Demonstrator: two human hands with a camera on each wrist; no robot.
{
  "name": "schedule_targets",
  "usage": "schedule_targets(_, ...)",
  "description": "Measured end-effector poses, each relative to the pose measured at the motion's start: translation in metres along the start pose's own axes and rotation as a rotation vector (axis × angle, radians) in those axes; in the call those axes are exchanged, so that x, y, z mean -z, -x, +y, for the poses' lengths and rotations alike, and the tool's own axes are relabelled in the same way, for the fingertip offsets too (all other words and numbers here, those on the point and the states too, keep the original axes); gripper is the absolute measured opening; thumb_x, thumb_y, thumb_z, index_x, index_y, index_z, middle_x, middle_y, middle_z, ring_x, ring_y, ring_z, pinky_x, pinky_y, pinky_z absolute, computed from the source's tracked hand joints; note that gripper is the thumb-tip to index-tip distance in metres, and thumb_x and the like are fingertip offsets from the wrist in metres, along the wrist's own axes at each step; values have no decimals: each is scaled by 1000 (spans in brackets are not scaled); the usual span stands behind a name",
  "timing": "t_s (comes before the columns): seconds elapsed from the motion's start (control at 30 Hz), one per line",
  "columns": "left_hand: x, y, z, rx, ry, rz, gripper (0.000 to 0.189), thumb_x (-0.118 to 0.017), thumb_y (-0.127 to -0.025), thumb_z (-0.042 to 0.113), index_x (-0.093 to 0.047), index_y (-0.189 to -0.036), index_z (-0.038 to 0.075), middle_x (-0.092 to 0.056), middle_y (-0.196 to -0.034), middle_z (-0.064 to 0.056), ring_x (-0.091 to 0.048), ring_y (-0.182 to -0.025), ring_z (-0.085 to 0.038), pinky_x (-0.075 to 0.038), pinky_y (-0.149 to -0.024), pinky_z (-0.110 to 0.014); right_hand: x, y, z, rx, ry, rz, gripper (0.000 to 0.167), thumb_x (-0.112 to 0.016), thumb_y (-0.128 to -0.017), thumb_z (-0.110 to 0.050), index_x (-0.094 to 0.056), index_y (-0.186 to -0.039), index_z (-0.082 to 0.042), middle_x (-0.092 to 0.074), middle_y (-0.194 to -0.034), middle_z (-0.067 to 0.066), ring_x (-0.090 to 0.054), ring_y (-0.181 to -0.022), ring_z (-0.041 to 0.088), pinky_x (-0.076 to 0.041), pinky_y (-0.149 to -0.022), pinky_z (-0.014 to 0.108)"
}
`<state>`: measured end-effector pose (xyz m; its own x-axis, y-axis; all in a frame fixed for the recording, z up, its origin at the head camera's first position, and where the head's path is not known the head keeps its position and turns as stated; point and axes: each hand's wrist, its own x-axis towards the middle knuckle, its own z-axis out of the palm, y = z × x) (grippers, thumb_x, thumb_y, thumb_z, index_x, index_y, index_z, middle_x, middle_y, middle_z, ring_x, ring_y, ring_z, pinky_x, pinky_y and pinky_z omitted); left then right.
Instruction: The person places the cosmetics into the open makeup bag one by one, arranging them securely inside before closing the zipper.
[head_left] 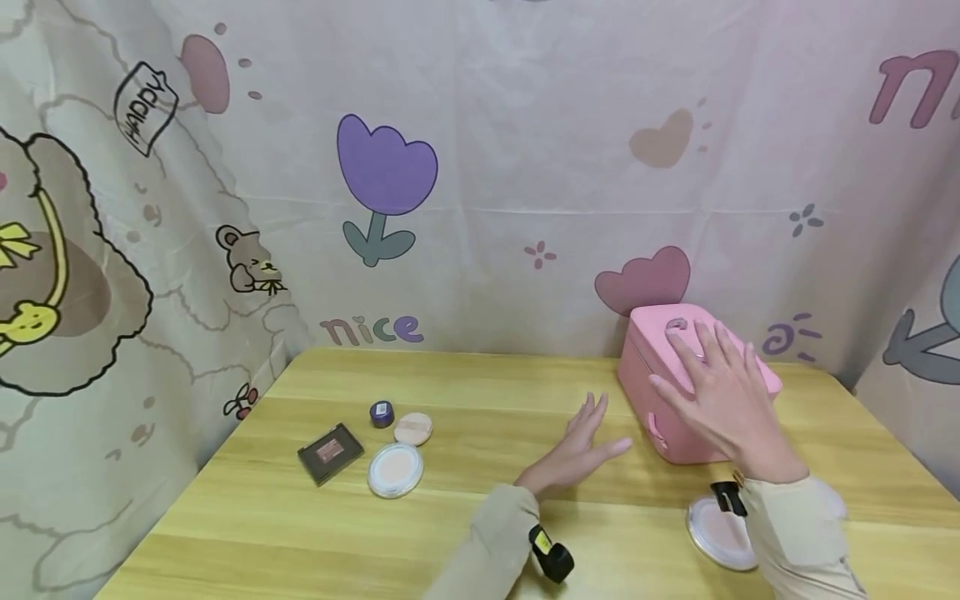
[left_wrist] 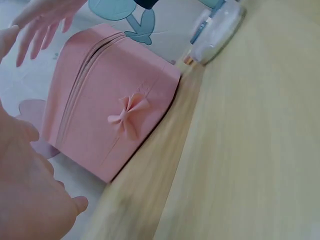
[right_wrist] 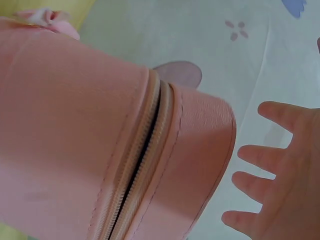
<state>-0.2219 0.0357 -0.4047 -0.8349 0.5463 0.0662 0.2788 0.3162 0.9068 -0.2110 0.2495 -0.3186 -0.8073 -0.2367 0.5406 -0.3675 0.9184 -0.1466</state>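
Observation:
A pink zippered cosmetic case [head_left: 660,417] stands at the back right of the table, lid down, with a bow [left_wrist: 129,114] on its side. In the right wrist view, a narrow dark gap runs between the rows of zipper teeth [right_wrist: 134,180]. Fingers spread, my right hand [head_left: 723,400] hovers over the lid; a gap separates fingertips and case in the right wrist view. To the left of the case is my left hand [head_left: 573,454], held in the air with fingers extended and thumb apart, gripping nothing.
On the left lie a dark flat palette [head_left: 331,454], a small purple jar [head_left: 382,414], a powder puff [head_left: 413,428] and a round compact [head_left: 395,470]. Another round compact [head_left: 716,533] lies in front of the case, partly covered by my right forearm. A patterned curtain [head_left: 510,167] hangs behind the table.

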Motion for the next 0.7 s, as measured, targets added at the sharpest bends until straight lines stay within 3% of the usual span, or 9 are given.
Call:
schedule_targets(0.23, -22, -12, 2, 73, 212, 79, 83, -65, -88, 44, -17, -155, 33, -5, -161, 4, -6, -145, -28, -15, -108, -61, 4, -1, 14, -85, -42, -32, 67, -43, -98, -47, -39, -144, 1, -20, -149, 36, -9, -138, 53, -2, -104, 71)
schedule_targets(0.4, -33, -17, 6, 106, 366, 158, 83, -71, -84, 37, -23, -152, 35, -17, -158, 1, -18, -142, -25, -23, -108, -56, 9, 0, 30, -169, -87, -28, 68, -38, -100, -45, -29, -149, 1, -14, -150, 38, -3, -137, 55, 2, -103, 71)
schedule_targets(0.53, -40, -34, 5, 120, 419, 245, 82, -74, -82, 33, -29, -151, 29, -29, -153, -6, -28, -138, -27, -28, -106, -56, 15, -1, 45, -288, -161, -14, 63, -25, -103, -40, -20, -152, -1, -8, -151, 36, 1, -137, 55, 3, -101, 73)
schedule_targets(0.7, -47, -51, 0, 90, 517, 321, 75, -73, -84, 27, -35, -149, 19, -36, -148, -9, -35, -132, -29, -36, -102, -52, 14, -4, 58, -490, -345, -27, 62, -21, -103, -35, -11, -153, 1, -14, -149, 38, -15, -133, 58, -13, -101, 72)
